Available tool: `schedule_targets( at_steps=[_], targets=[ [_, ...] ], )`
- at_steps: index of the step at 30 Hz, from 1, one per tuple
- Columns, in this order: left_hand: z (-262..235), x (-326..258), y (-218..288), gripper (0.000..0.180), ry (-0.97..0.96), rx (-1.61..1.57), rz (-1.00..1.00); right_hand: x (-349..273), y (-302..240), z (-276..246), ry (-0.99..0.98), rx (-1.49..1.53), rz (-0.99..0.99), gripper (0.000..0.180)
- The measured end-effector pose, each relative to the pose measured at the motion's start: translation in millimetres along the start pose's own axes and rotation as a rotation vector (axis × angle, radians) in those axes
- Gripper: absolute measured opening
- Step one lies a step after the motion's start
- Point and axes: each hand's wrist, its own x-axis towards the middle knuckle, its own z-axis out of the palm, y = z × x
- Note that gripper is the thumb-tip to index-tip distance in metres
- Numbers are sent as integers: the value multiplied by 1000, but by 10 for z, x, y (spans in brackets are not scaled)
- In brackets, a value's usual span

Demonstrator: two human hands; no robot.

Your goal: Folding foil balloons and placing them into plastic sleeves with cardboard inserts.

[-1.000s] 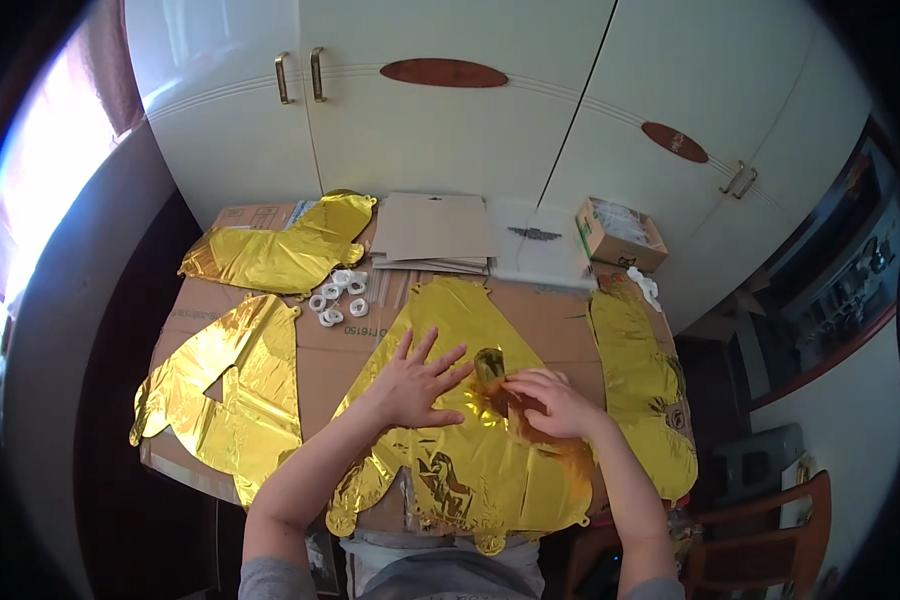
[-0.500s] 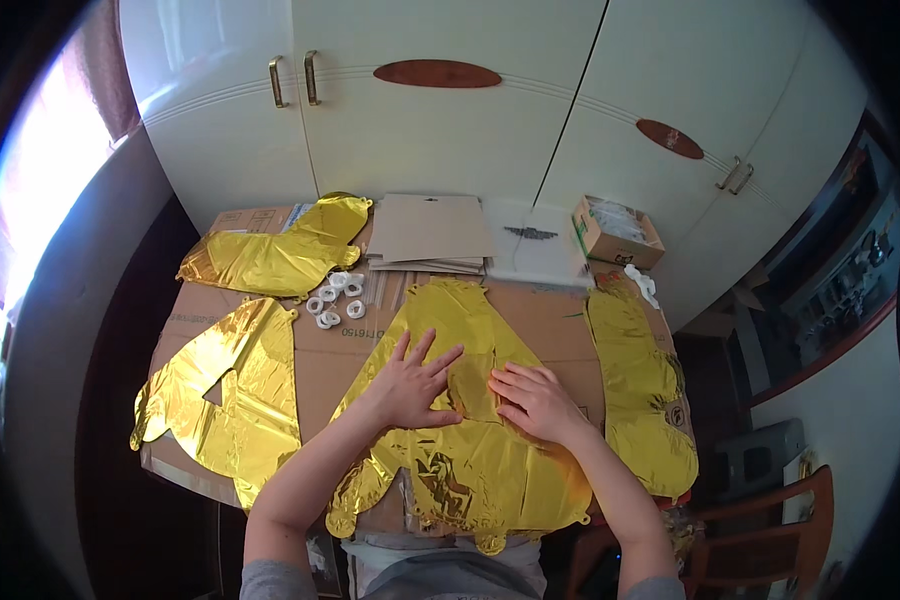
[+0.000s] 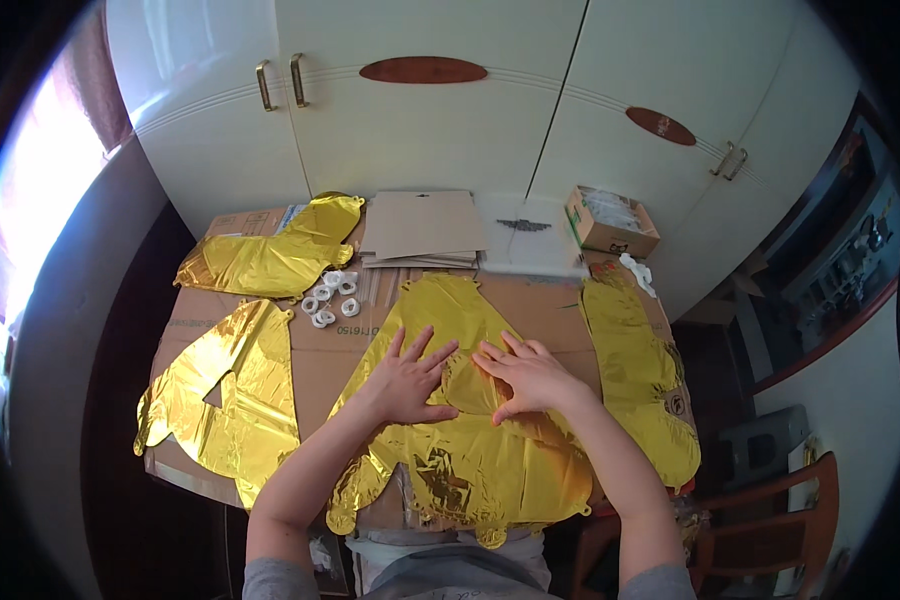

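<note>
Both hands lie flat on a gold foil balloon (image 3: 450, 440) that is spread out, without air, in the middle of the table (image 3: 320, 365), just in front of the person. The left hand (image 3: 407, 377) presses down with its fingers open and spread apart, holding nothing — probably to keep the slippery foil flat and in place. The right hand (image 3: 526, 375) rests beside it, almost touching, with the fingers stretched out and close together, also gripping nothing; its fingertips point toward the left hand, as if it smooths the foil there.

The table is covered with flattened cardboard, which gives a plain surface for the work. More gold foil shapes lie around: one at the left edge (image 3: 225, 395), one at the far left corner (image 3: 270, 255), one along the right side (image 3: 635, 370). Small white tape rolls (image 3: 328, 298) sit in a group beyond the left hand, near enough to reach. At the far side are a stack of cardboard sheets (image 3: 425, 228) and a small open box (image 3: 610, 220), against the white cupboard doors (image 3: 420, 110).
</note>
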Motion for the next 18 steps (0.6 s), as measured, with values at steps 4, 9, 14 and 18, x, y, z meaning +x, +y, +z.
schedule_targets(
  at_steps=[4, 9, 14, 18],
  targets=[
    [-86, 23, 26, 81, -58, 1, -14, 29, 10, -38, -28, 2, 4, 115],
    [-17, 26, -4, 52, 203, -347, -37, 60, -16, -53, -45, 9, 15, 117],
    [-179, 140, 412, 37, 74, -297, 233, 34, 28, -11, -16, 53, 31, 127],
    [-10, 135, 495, 37, 139, -238, 294, 67, -14, -9, -21, 42, 33, 130]
  ],
)
